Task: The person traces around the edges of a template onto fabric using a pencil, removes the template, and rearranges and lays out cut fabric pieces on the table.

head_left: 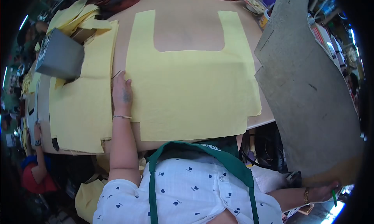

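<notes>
Though apron lettering (211,147) is illegible, the left hand (123,93) touches fabric (194,93).

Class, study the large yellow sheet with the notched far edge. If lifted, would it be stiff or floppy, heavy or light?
The yellow sheet is probably floppy: it looks thin, and similar yellow pieces by the grey box fold and crumple. It is likely light for its size, being so thin. Its two narrow far strips might droop first.
</notes>
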A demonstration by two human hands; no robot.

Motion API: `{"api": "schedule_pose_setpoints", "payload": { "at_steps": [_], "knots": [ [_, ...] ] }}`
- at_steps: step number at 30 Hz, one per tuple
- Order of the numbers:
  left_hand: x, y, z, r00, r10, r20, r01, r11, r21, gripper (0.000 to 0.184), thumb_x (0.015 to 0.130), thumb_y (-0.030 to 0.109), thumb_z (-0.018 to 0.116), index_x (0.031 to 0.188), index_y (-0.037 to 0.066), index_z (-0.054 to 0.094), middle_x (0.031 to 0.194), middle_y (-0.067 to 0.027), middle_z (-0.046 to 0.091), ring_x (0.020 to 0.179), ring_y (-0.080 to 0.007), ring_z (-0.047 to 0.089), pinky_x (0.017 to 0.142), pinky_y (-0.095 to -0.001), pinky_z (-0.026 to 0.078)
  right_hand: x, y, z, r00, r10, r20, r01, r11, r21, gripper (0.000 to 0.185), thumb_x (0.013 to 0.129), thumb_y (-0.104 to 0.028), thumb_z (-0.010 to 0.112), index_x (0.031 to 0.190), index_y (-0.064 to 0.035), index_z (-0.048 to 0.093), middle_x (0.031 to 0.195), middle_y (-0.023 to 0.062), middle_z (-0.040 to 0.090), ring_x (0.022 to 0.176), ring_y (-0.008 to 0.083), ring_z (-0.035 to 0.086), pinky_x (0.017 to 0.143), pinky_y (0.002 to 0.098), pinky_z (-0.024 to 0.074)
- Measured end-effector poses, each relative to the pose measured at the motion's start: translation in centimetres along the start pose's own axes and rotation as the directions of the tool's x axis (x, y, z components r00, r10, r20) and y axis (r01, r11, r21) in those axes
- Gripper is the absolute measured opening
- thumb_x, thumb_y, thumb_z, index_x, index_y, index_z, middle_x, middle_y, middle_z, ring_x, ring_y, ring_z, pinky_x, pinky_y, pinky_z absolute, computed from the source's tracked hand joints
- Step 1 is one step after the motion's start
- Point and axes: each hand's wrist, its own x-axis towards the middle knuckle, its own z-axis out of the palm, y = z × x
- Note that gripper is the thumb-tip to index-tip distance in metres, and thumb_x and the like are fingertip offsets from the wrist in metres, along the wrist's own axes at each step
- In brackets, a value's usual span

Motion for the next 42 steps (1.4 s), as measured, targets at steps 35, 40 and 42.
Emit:
{"api": "schedule_pose_setpoints", "payload": {
  "at_steps": [35, 40, 42],
  "knots": [
    [-0.3, -0.7, -1.0, 0.93, -0.228, 0.29, 0.358, 0.743, -0.565, 0.029, 0.079, 0.014, 0.055, 0.101, -0.005, 0.051, 0.092, -0.0146, 0.059, 0.083, -0.0201, 0.056, 0.075, -0.0302, 0.043, -19.5, 2.2, 28.5, 0.257, -0.035, 0.966, 0.014, 0.999, 0.032, 0.029, 0.084, -0.026, 0.052, 0.093, 0.0016, 0.055, 0.075, 0.0129, 0.059, 0.07, 0.017, 0.054, 0.065, 0.0293, 0.0422],
    [0.0, -0.5, -1.2, 0.913, -0.249, 0.323, 0.388, 0.776, -0.498, 0.028, 0.078, 0.015, 0.055, 0.099, -0.005, 0.052, 0.091, -0.0169, 0.059, 0.084, -0.024, 0.057, 0.076, -0.0317, 0.043, -20.4, 3.3, 29.0, 0.262, 0.008, 0.965, 0.04, 0.999, -0.02, 0.029, 0.083, -0.026, 0.052, 0.094, 0.0005, 0.056, 0.077, 0.017, 0.06, 0.071, 0.0255, 0.058, 0.065, 0.0321, 0.0433],
    [0.1, -0.2, -1.2, 0.916, -0.255, 0.308, 0.384, 0.779, -0.496, 0.027, 0.078, 0.014, 0.055, 0.098, -0.005, 0.052, 0.09, -0.0172, 0.059, 0.084, -0.0247, 0.057, 0.076, -0.032, 0.043, -20.4, 3.3, 29.1, 0.269, -0.017, 0.963, 0.054, 0.999, 0.003, 0.029, 0.083, -0.026, 0.052, 0.094, 0.0001, 0.056, 0.078, 0.0176, 0.06, 0.072, 0.0265, 0.058, 0.065, 0.0327, 0.0436]
  ]
}}
